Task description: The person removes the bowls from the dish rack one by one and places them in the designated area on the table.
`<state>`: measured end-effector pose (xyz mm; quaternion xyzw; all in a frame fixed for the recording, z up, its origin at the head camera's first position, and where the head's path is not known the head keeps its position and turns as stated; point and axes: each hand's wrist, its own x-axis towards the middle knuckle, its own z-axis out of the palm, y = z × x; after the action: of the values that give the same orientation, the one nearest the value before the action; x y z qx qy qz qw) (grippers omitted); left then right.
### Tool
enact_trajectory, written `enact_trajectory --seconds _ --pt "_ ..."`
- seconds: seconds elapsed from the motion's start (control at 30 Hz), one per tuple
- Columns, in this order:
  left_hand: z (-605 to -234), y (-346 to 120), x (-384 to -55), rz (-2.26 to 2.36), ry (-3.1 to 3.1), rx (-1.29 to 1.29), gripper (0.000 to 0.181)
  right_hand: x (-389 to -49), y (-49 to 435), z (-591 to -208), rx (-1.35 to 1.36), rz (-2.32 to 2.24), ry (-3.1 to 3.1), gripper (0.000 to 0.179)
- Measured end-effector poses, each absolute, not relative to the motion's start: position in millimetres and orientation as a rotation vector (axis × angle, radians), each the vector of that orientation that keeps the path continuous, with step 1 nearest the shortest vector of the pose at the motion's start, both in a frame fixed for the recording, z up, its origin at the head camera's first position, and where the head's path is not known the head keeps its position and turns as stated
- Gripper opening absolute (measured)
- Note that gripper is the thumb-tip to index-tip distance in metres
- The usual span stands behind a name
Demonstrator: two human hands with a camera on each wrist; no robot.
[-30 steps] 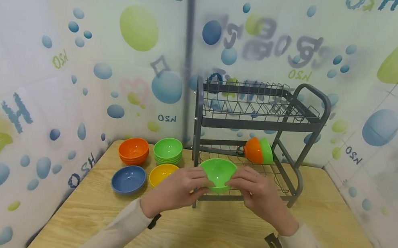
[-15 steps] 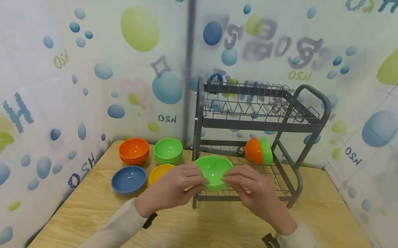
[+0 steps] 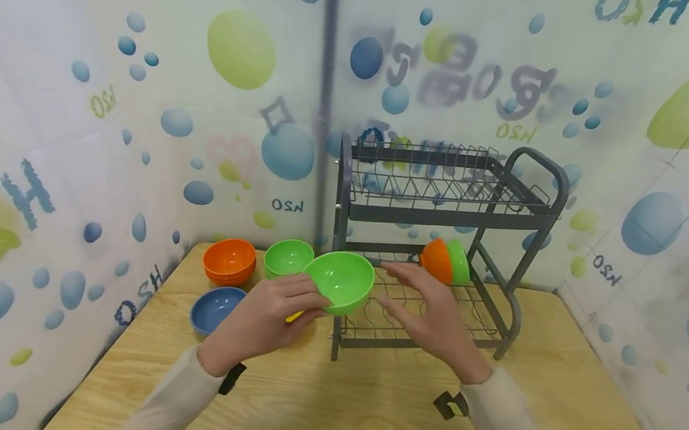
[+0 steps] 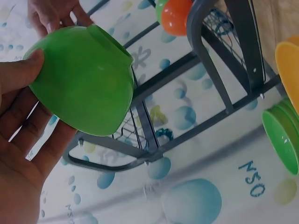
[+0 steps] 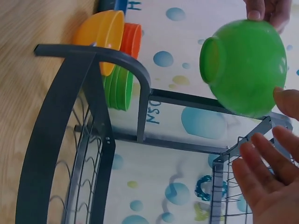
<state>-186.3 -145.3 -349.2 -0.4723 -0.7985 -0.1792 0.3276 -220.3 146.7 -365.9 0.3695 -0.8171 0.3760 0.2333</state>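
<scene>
A green bowl point(image 3: 342, 281) is held up in front of the rack's left post, its inside facing me. My left hand point(image 3: 267, 315) pinches its left rim, thumb on one side and fingers on the other, as the left wrist view also shows. To the right of the bowl, my right hand point(image 3: 431, 315) has its fingers spread and holds nothing; a gap separates it from the bowl in the head view. Behind the left hand, a yellow bowl point(image 5: 96, 35) is mostly hidden from the head camera.
A dark two-tier dish rack point(image 3: 445, 216) stands on the wooden table point(image 3: 361, 413). On its lower tier an orange bowl point(image 3: 436, 261) and a green one point(image 3: 458, 262) lie tipped sideways. At left are stacked orange bowls point(image 3: 229, 259), stacked green bowls point(image 3: 287, 256) and a blue bowl point(image 3: 213, 310).
Both hands held the green bowl before. The right hand has let go of it and its fingers have spread. The left hand has carried the bowl left and slightly up.
</scene>
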Motion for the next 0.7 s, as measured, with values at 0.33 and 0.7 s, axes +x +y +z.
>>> enact_trajectory --seconds 0.33,0.7 --pt "-338 -178 -188 -0.508 -2.096 -1.059 0.023 -242 126 -358 0.853 1.456 -2.408 0.053" --pt "-348 -206 -234 -0.45 -2.062 -0.942 0.02 -270 97 -353 0.699 1.752 -2.453 0.055"
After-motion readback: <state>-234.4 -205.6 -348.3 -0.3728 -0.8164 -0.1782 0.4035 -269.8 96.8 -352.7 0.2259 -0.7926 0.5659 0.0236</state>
